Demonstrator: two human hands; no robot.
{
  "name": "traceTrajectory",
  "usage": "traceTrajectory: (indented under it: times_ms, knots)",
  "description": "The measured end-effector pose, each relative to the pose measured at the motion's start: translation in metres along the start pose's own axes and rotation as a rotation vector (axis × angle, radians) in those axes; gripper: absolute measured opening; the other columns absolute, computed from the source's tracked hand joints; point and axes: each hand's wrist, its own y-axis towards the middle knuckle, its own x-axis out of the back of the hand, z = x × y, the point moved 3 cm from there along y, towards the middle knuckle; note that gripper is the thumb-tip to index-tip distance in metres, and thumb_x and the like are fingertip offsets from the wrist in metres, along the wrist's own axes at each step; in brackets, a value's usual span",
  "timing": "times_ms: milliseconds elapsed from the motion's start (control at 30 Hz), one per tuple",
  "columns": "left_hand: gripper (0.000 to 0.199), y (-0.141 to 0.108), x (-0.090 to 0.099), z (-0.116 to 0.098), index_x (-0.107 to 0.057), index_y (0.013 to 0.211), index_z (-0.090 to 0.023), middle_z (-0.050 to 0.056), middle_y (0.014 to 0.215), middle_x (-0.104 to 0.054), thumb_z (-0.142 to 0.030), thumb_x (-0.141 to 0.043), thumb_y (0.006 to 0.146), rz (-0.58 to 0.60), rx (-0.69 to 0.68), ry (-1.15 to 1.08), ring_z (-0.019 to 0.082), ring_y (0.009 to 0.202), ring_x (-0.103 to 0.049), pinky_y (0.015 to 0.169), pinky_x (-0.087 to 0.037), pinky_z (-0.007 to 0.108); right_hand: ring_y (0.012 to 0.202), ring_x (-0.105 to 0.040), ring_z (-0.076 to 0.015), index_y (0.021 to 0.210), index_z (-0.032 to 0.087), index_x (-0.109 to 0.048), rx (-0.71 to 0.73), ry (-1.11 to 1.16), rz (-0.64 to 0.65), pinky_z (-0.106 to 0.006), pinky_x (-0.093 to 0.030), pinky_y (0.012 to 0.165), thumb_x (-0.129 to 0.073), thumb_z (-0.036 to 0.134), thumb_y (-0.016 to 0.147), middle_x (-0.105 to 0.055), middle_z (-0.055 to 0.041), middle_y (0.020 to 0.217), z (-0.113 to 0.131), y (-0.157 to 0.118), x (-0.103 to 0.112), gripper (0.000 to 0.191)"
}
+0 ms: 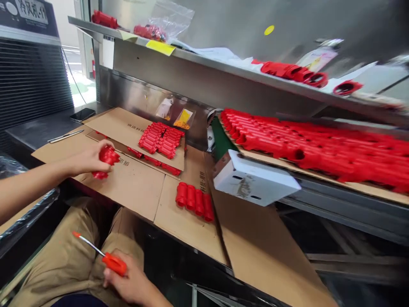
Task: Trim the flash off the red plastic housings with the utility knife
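My left hand (pixel 91 160) is closed around red plastic tubular parts (pixel 108 156), held just above the cardboard near the bench's front left edge. How many parts are in the grasp I cannot tell. Low over my lap, my right hand (pixel 128 275) grips a screwdriver (pixel 115 263) by its orange-red handle; the shaft points up and left, with an orange tip. Several red tubes (pixel 194 201) lie side by side on the cardboard sheet (pixel 143 181). Farther back, small red ribbed parts (pixel 162 140) sit in rows on a raised cardboard piece, with more red parts under it.
At right, many red tubes (pixel 313 145) fill a conveyor with a white metal bracket (pixel 255 177) at its end. A metal shelf (pixel 204 59) crosses above, holding red parts and bags. A phone (pixel 82 114) and thin metal tool (pixel 66 136) lie at left.
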Motion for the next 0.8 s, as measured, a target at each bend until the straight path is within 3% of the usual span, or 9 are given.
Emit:
traceTrajectory:
  times_ms: [67, 133, 200, 300, 367, 467, 633, 800]
  knots:
    - [0.092, -0.048, 0.012, 0.027, -0.037, 0.158, -0.031, 0.019, 0.146, -0.065, -0.074, -0.053, 0.079, -0.028, -0.045, -0.222, 0.043, 0.12, -0.074, 0.092, -0.065, 0.057, 0.11, -0.068, -0.0269, 0.1, 0.023, -0.063, 0.091, -0.064, -0.109, -0.036, -0.054, 0.1, -0.074, 0.046, 0.092, -0.072, -0.0077, 0.106, 0.008, -0.025, 0.012, 0.027]
    - [0.102, -0.103, 0.01, 0.056, -0.034, 0.158, -0.034, 0.018, 0.152, -0.063, -0.088, -0.052, 0.074, -0.043, -0.062, -0.425, 0.046, 0.12, -0.075, 0.088, -0.067, 0.057, 0.095, -0.071, -0.0238, 0.104, 0.023, -0.063, 0.317, -0.246, -0.19, -0.033, -0.054, 0.09, -0.062, 0.048, 0.1, -0.074, -0.0073, 0.101, 0.028, -0.046, 0.022, 0.025]
    - [0.101, -0.154, -0.006, 0.082, -0.045, 0.153, -0.031, 0.018, 0.146, -0.067, -0.077, -0.074, 0.068, -0.072, -0.062, -0.929, 0.05, 0.121, -0.074, 0.09, -0.066, 0.059, 0.08, -0.071, -0.0189, 0.108, 0.024, -0.064, 0.418, -0.315, -0.203, -0.028, -0.053, 0.076, -0.053, 0.048, 0.107, -0.075, -0.0045, 0.093, 0.052, -0.056, 0.027, 0.027]
    - [0.096, -0.204, -0.037, 0.115, -0.054, 0.147, -0.027, 0.017, 0.139, -0.071, -0.054, -0.089, 0.062, -0.172, 0.027, -1.213, 0.048, 0.12, -0.075, 0.098, -0.064, 0.059, 0.072, -0.071, -0.0187, 0.105, 0.024, -0.065, 0.4, -0.49, -0.179, -0.029, -0.052, 0.071, -0.05, 0.052, 0.11, -0.074, -0.0023, 0.086, 0.094, -0.055, 0.026, 0.032]
    - [0.095, -0.221, -0.048, 0.131, -0.056, 0.146, -0.028, 0.016, 0.138, -0.072, -0.046, -0.091, 0.059, -0.263, 0.082, -1.25, 0.047, 0.12, -0.075, 0.101, -0.063, 0.058, 0.063, -0.067, -0.0187, 0.094, 0.026, -0.063, 0.294, -0.606, -0.114, -0.029, -0.048, 0.064, -0.051, 0.055, 0.108, -0.068, 0.0007, 0.072, 0.116, -0.047, 0.02, 0.035]
    - [0.095, -0.235, -0.05, 0.148, -0.056, 0.144, -0.03, 0.014, 0.137, -0.072, -0.044, -0.094, 0.058, -0.341, 0.122, -1.276, 0.045, 0.119, -0.076, 0.104, -0.062, 0.057, 0.059, -0.064, -0.0185, 0.086, 0.026, -0.062, 0.133, -0.673, 0.0, -0.029, -0.041, 0.057, -0.052, 0.057, 0.105, -0.063, 0.0015, 0.066, 0.138, -0.037, 0.009, 0.038]
    - [0.1, -0.245, -0.044, 0.168, -0.055, 0.145, -0.031, 0.014, 0.139, -0.071, -0.046, -0.098, 0.056, -0.348, 0.045, -1.254, 0.045, 0.123, -0.074, 0.105, -0.06, 0.056, 0.067, -0.064, -0.02, 0.088, 0.025, -0.065, 0.009, -0.662, 0.052, -0.029, -0.04, 0.062, -0.058, 0.06, 0.099, -0.063, -0.0007, 0.07, 0.16, -0.026, -0.004, 0.037]
    - [0.103, -0.249, -0.045, 0.178, -0.054, 0.146, -0.029, 0.017, 0.145, -0.067, -0.049, -0.098, 0.056, -0.322, -0.045, -1.234, 0.05, 0.13, -0.07, 0.107, -0.058, 0.06, 0.054, -0.044, -0.0144, 0.084, 0.024, -0.06, -0.108, -0.609, 0.057, -0.029, -0.03, 0.054, -0.057, 0.059, 0.098, -0.049, 0.0031, 0.063, 0.17, -0.017, -0.007, 0.037]
